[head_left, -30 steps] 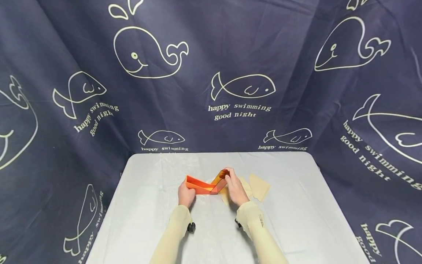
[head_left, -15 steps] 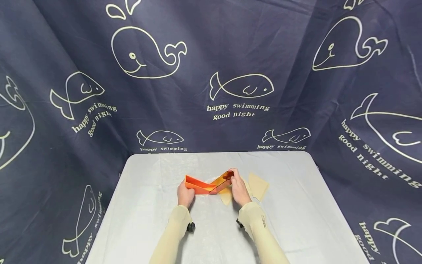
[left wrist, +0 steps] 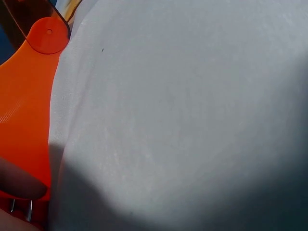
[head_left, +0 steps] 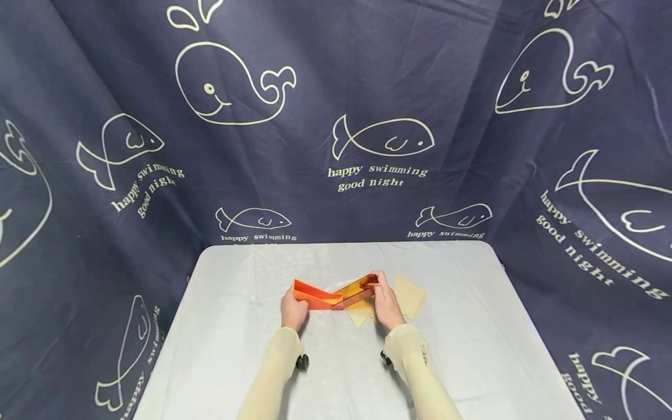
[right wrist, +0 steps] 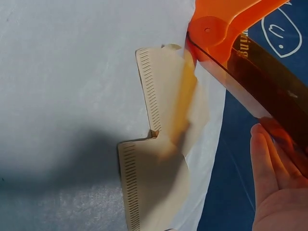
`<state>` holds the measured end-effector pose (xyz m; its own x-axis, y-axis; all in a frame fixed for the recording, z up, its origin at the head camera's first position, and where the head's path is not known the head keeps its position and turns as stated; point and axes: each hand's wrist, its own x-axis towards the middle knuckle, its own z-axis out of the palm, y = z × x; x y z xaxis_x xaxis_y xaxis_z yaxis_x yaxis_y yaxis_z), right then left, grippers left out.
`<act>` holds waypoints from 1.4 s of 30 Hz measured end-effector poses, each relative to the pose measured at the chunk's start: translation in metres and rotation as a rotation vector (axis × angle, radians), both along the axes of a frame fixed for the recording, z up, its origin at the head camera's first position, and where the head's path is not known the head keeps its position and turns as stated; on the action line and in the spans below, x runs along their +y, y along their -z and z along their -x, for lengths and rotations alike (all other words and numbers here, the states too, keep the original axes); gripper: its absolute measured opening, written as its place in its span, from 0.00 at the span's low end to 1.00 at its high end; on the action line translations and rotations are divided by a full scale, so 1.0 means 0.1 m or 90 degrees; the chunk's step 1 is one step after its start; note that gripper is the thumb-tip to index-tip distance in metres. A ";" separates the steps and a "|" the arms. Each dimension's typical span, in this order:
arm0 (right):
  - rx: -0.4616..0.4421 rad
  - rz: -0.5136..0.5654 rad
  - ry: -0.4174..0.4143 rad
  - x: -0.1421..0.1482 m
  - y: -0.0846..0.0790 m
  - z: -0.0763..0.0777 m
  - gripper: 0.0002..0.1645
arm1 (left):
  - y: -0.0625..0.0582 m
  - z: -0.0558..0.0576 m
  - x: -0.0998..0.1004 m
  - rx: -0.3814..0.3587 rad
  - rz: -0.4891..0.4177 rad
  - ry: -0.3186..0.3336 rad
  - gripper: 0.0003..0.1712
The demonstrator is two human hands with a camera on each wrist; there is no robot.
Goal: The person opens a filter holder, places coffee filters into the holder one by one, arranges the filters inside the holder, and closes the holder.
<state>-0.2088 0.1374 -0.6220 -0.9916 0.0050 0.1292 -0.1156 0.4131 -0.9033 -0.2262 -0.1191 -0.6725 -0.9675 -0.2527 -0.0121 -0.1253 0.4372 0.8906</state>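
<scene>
A hinged holder has an orange trough-like body [head_left: 315,300] and a see-through amber cover [head_left: 353,290]. In the head view the two parts spread in a shallow V just above the table. My left hand [head_left: 294,309] grips the far left end of the orange body, thumb on the near side. Thin metal prongs [left wrist: 30,210] show beside its fingers in the left wrist view. My right hand [head_left: 387,304] holds the outer end of the amber cover. In the right wrist view its fingers [right wrist: 263,159] lie along the cover's wall, below the round orange pivot [right wrist: 208,32].
Thin cream-coloured pieces with hatched edges lie on the white table [head_left: 226,338]: one [head_left: 410,297] right of my right hand, another [head_left: 360,317] beneath the cover. A dark blue printed curtain [head_left: 315,76] surrounds the table's back and sides.
My right hand has moved right and slightly down, swinging the amber cover lower and wider from the orange body. My left hand keeps its grip, nearly still.
</scene>
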 end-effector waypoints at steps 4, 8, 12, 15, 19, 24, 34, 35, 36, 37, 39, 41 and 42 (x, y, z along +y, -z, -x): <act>-0.007 0.008 -0.004 0.00 0.01 -0.02 0.20 | 0.01 -0.02 -0.01 0.002 0.004 0.000 0.25; -0.004 0.013 -0.005 0.00 0.00 -0.02 0.19 | 0.00 -0.03 0.00 0.009 0.006 0.001 0.23; 0.001 0.012 -0.015 0.02 0.00 -0.02 0.20 | -0.03 -0.02 0.00 0.014 0.000 0.000 0.23; 0.002 0.007 -0.019 0.02 0.00 -0.01 0.20 | -0.04 -0.02 0.00 0.013 -0.004 -0.001 0.23; 0.003 0.004 -0.020 0.03 -0.01 -0.02 0.20 | -0.02 -0.01 -0.01 0.009 0.000 0.001 0.23; 0.006 0.000 -0.020 0.03 0.00 -0.02 0.20 | 0.02 -0.01 -0.03 0.005 -0.013 0.013 0.25; -0.029 -0.017 -0.003 0.04 -0.07 -0.05 0.22 | -0.01 -0.04 -0.14 0.018 -0.007 0.106 0.41; -0.029 -0.016 -0.002 0.04 -0.07 -0.05 0.23 | -0.01 -0.05 -0.15 0.023 -0.012 0.113 0.43; -0.030 -0.021 -0.002 0.05 -0.08 -0.05 0.23 | -0.02 -0.06 -0.16 0.023 -0.022 0.121 0.44; -0.031 -0.026 -0.002 0.06 -0.07 -0.05 0.24 | -0.03 -0.08 -0.16 0.020 -0.035 0.126 0.46; -0.027 -0.030 -0.010 0.08 -0.07 -0.06 0.25 | -0.06 -0.11 -0.16 0.020 -0.067 0.132 0.49; -0.026 -0.028 -0.015 0.11 -0.07 -0.07 0.26 | -0.11 -0.13 -0.15 0.031 -0.096 0.136 0.52; -0.029 -0.026 -0.017 0.13 -0.07 -0.08 0.27 | -0.14 -0.14 -0.15 0.038 -0.114 0.141 0.53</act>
